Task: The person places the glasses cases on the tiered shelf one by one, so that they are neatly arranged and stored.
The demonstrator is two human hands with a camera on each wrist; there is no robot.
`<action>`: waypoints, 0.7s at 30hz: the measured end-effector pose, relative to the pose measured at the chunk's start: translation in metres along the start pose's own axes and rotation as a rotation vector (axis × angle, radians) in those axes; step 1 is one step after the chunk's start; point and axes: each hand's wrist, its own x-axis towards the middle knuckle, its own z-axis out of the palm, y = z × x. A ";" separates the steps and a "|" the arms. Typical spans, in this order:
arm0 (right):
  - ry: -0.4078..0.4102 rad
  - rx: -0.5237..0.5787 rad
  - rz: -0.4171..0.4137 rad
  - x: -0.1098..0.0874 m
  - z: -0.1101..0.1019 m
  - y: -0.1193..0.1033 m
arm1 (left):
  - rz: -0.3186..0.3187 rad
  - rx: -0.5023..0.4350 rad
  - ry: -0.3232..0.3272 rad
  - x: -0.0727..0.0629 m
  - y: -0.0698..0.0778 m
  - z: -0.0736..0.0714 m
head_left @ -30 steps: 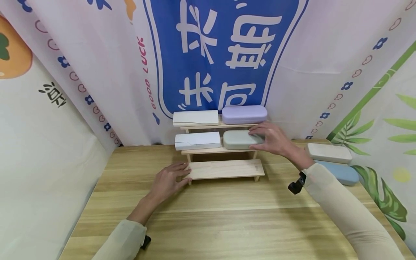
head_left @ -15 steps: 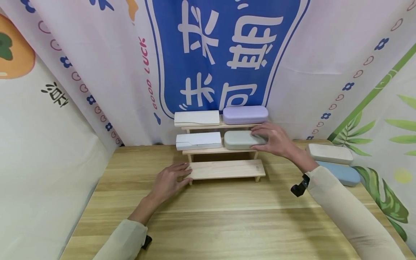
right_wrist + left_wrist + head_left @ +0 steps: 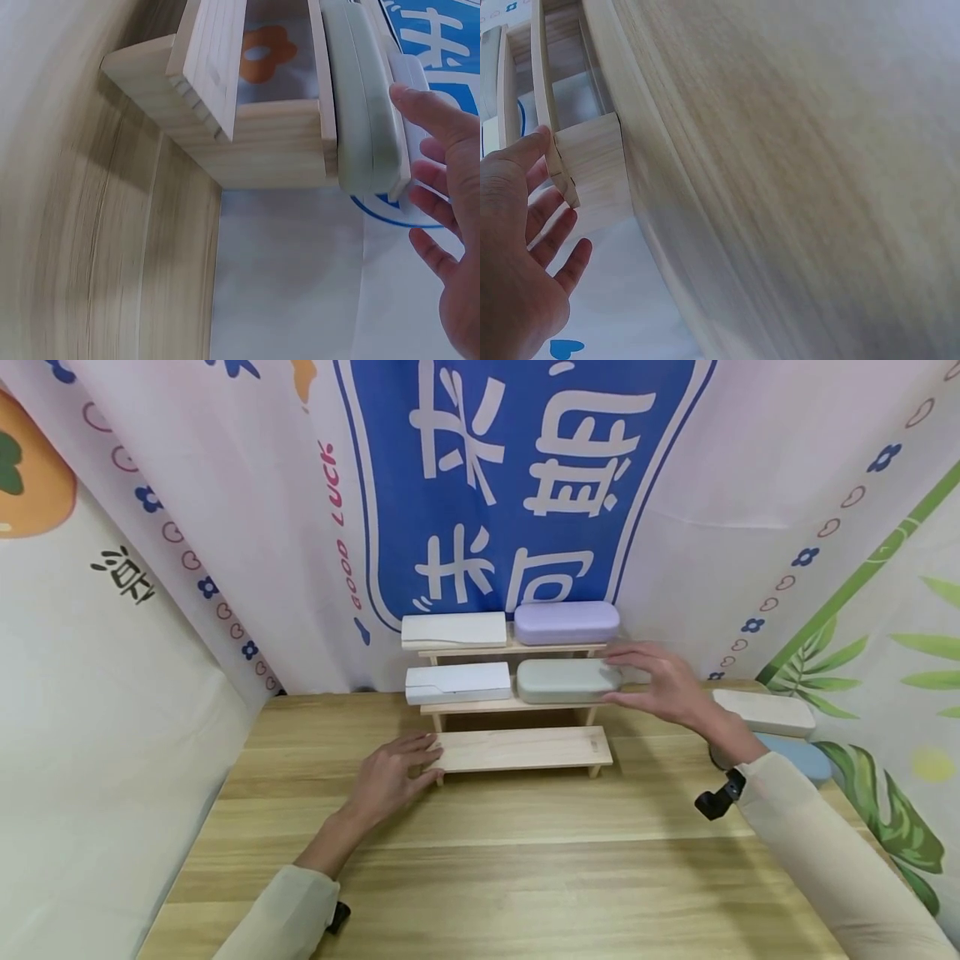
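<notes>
A three-tier wooden display stand (image 3: pixel 517 750) stands on the table. My left hand (image 3: pixel 386 779) holds the left end of its lowest tier, with the thumb (image 3: pixel 529 150) at the plank's edge in the left wrist view. On the middle tier, a pale green glasses case (image 3: pixel 562 681) sits to the right of a white glasses case (image 3: pixel 457 683). Just off the green case's right end is my right hand (image 3: pixel 663 689), thumb and fingers spread apart and holding nothing. The top tier bears a cream glasses case (image 3: pixel 453 631) and a lilac glasses case (image 3: pixel 566 622).
Behind my right forearm, an off-white case (image 3: pixel 765 712) and a blue case (image 3: pixel 798 756) lie at the table's right edge. A printed curtain (image 3: pixel 300 527) hangs close behind the stand. The wooden tabletop (image 3: pixel 525 868) stretches in front.
My right hand has let go of the green case and drawn back to the right, its fingers wider apart. The case stays on the middle tier. My left hand has kept its place.
</notes>
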 end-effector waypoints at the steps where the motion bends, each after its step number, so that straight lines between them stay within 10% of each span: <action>1: 0.001 -0.003 0.008 -0.002 -0.002 0.000 | -0.003 0.001 -0.003 0.000 0.000 0.000; 21: -0.056 -0.068 0.181 -0.042 -0.040 0.011 | -0.018 -0.017 -0.020 0.001 0.001 -0.002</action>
